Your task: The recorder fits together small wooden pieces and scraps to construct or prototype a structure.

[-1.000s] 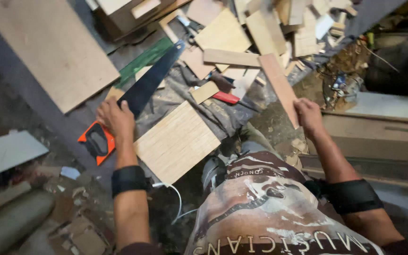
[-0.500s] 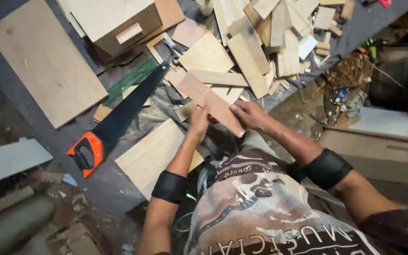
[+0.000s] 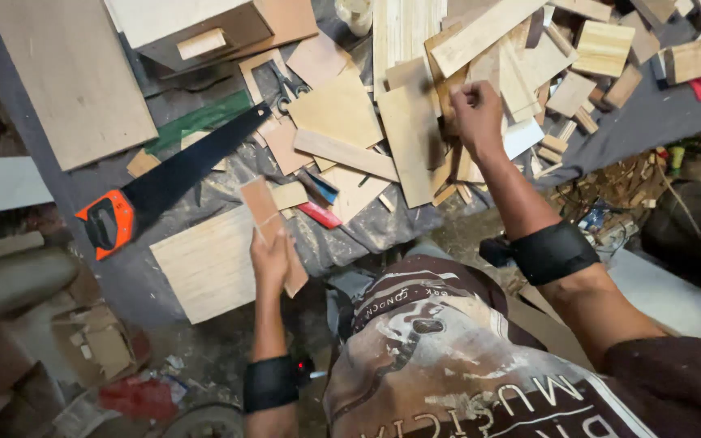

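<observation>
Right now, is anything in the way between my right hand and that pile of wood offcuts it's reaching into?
Nothing visible does. The right hand is already on the pile of wood offcuts, fingers curled at a plywood piece. The left hand separately holds a narrow wood strip, clear of that reach.

Since 0.5 s ago the 2 hands have split. Left hand now holds the narrow strip alone, pulled back over the near edge of the worktop, above the square board. Right hand let go of it and reached out to the scrap pile toward the far edge, fingers closed on an offcut there.
</observation>
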